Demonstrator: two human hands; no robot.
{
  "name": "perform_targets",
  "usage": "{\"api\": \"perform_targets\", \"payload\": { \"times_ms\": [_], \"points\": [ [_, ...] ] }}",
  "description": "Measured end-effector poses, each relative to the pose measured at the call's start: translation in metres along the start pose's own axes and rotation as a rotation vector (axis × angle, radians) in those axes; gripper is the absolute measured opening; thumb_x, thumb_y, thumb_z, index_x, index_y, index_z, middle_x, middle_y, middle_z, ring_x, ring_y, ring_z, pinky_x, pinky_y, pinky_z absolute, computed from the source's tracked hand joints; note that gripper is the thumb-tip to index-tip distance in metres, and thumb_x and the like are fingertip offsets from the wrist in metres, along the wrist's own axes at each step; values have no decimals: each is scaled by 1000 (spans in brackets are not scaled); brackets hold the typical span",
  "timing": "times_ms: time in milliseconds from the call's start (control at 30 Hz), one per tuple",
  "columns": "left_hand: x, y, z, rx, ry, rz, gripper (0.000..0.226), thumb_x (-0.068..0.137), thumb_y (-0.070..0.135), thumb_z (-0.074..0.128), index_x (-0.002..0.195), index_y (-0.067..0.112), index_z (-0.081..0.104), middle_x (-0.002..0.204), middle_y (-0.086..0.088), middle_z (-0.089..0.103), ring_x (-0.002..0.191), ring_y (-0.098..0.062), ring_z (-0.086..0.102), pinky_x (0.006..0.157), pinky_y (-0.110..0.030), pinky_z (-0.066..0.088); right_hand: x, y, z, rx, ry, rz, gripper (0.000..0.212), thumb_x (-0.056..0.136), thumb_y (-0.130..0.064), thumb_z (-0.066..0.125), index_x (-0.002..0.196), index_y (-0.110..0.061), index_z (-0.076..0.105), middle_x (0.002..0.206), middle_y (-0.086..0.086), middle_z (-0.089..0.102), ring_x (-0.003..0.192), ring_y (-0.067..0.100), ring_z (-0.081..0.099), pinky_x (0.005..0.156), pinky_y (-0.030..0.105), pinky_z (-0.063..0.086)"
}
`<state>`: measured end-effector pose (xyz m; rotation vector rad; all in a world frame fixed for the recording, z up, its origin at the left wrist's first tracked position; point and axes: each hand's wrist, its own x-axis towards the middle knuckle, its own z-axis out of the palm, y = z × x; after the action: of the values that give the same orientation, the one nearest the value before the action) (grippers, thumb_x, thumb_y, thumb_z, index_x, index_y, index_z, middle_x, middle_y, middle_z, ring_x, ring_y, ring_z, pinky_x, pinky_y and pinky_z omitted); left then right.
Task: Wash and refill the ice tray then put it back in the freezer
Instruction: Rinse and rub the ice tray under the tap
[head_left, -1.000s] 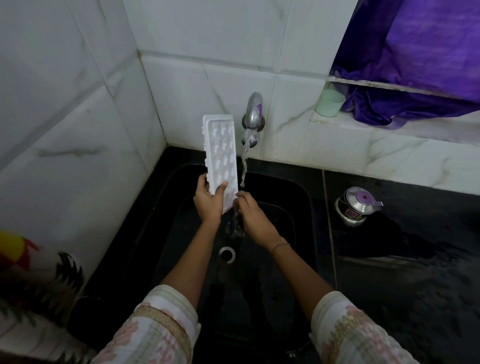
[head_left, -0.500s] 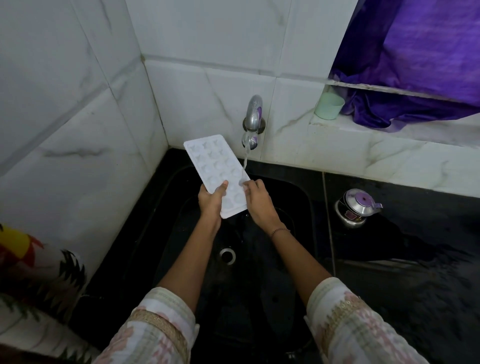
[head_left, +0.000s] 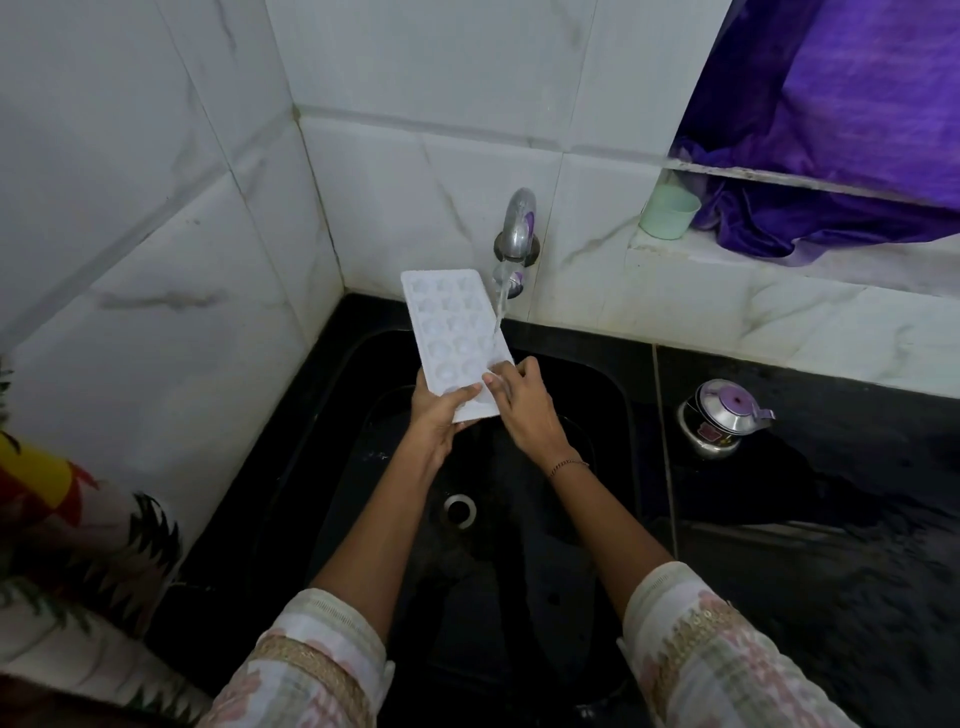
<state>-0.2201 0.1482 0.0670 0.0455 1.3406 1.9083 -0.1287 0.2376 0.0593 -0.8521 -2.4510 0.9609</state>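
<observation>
We note the black sink (head_left: 597, 405) set in a corner: tiled walls close it on the left and far sides, while the black bench (head_left: 831, 545) runs open to the right. The basin below the hands is free down to the drain (head_left: 460, 510). A steel kettle (head_left: 724, 418) stands on the bench, well apart from the work; a green cup (head_left: 667, 212) sits on the far ledge beside purple cloth (head_left: 841, 156).

The left hand (head_left: 439, 415) is closed on the near end of the white ice tray (head_left: 454, 340), thumb on top, fingers beneath. The right hand (head_left: 522, 400) is loosely curled, fingertips touching the tray's near right edge. The tray is held above the sink, cavities up, its right edge under the stream from the tap (head_left: 517, 226).

Against half a second ago, the tray has turned less angled to the left, its far end now nearer the tap.
</observation>
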Motion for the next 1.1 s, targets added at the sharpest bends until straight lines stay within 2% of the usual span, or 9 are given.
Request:
{"api": "perform_targets", "payload": {
  "times_ms": [133,267,333,433,500,633,733,900,1100],
  "points": [
    [-2,1,2,17,-16,-38,62,75,-8,69,131,8,48,120,-15,62,103,-31,64,70,-37,59,-4,3,-1,-40,30,0,42,97,-45,39,126,-16,50,114,5,43,103,20,52,82,30,48],
    [1,6,4,41,-48,-53,60,76,-5,69,131,10,48,116,-12,63,97,-25,65,69,-36,58,0,4,-9,-373,83,-63,42,96,-50,38,123,-21,53,118,7,45,104,22,44,79,36,48],
    [3,8,6,55,-60,-58,60,76,-3,70,131,11,49,116,-11,63,98,-26,64,71,-37,58,3,2,-12,-441,133,-90,40,96,-50,38,119,-21,53,125,7,44,108,23,42,84,37,45],
    [2,11,11,78,-85,-71,54,77,-5,68,127,10,52,105,-8,66,90,-23,66,66,-36,59,4,-3,-14,-463,127,-172,36,97,-47,36,117,-26,56,137,5,39,120,23,36,92,39,36],
    [1,12,14,110,-123,-86,50,79,-5,66,124,9,53,103,-9,66,88,-23,66,61,-33,58,4,-5,-14,-478,115,-198,42,95,-51,30,112,-26,60,138,4,40,123,23,35,96,40,34],
    [1,12,18,117,-147,-91,43,80,-6,63,119,12,54,98,-8,66,85,-22,66,58,-31,58,4,-4,-15,-458,122,-149,57,91,-57,19,113,-27,63,139,2,41,124,23,35,97,41,33],
    [4,14,18,115,-141,-88,46,78,-7,65,119,10,54,97,-8,67,85,-22,66,59,-31,58,4,1,-19,-475,89,-166,55,92,-57,19,118,-32,61,141,2,40,125,24,34,97,41,33],
    [5,13,19,99,-114,-91,42,81,-8,61,118,11,54,96,-7,65,83,-22,65,55,-30,57,8,0,-18,-531,81,-184,58,91,-57,19,113,-25,63,137,4,44,123,25,39,95,42,38],
    [8,12,14,145,-139,-107,41,81,-8,61,117,10,56,94,-7,67,82,-21,66,56,-30,57,8,4,-17,-521,20,-196,55,92,-56,18,119,-28,57,136,1,42,124,23,35,99,42,34]
  ]
}}
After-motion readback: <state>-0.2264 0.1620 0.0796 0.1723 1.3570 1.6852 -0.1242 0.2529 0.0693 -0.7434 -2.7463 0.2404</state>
